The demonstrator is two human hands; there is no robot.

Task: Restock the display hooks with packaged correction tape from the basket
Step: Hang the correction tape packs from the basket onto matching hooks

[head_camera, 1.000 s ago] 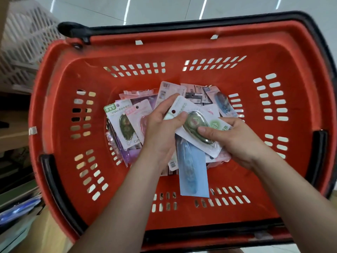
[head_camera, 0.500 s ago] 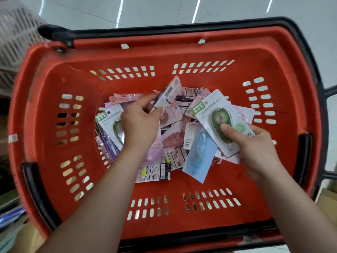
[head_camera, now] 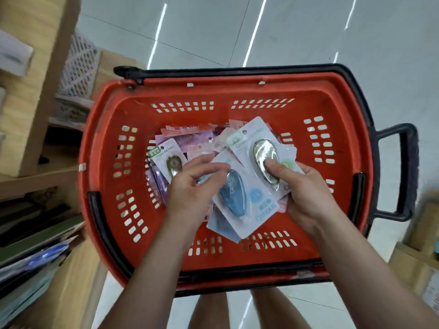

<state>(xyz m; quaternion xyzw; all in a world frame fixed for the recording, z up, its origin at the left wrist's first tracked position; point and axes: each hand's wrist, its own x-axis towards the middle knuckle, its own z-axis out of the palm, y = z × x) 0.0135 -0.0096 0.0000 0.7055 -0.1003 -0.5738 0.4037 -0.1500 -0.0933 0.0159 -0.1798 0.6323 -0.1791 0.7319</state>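
Over the red basket, the right hand grips the green pack, thumb on its blister; the left hand pinches the blue pack just beside, a narrow grip. I would align both hang-holes first, so they lift together.

Bright, evenly lit wide-angle view, soft at the edges.
Ceiling strip lights reflect as white streaks on the glossy floor. Glare whitens the green-labelled pack blister, while the blue pack looks fairly sharp. The left shelves smear and bend. Shadows are faint.
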